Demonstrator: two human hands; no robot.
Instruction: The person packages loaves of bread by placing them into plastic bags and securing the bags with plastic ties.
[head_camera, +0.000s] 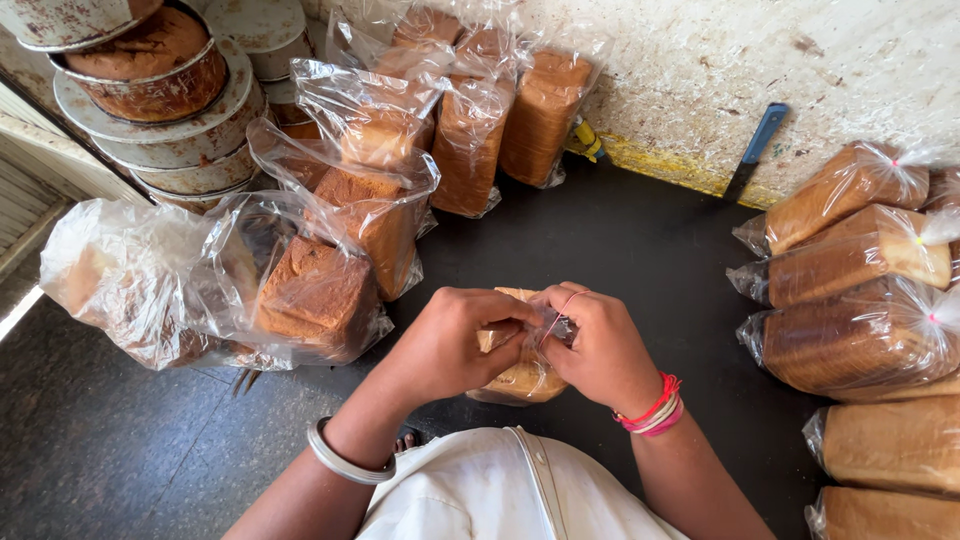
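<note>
Both hands close a bagged loaf at the near counter edge.

Left hand (450, 345) and right hand (600, 350) are curled tight on the clear plastic neck of the golden-brown bagged loaf (522, 378) on the dark counter (640, 260). Its long axis appears to run toward the body, neck uppermost. Risk, as judged: overtwisting tears the film, or the thin red band (562, 305) slips, reopening the bag.

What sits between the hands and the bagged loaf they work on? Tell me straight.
Nothing visible. The left hand and right hand both already grip the bagged loaf at its gathered plastic top, over the dark floor.
</note>
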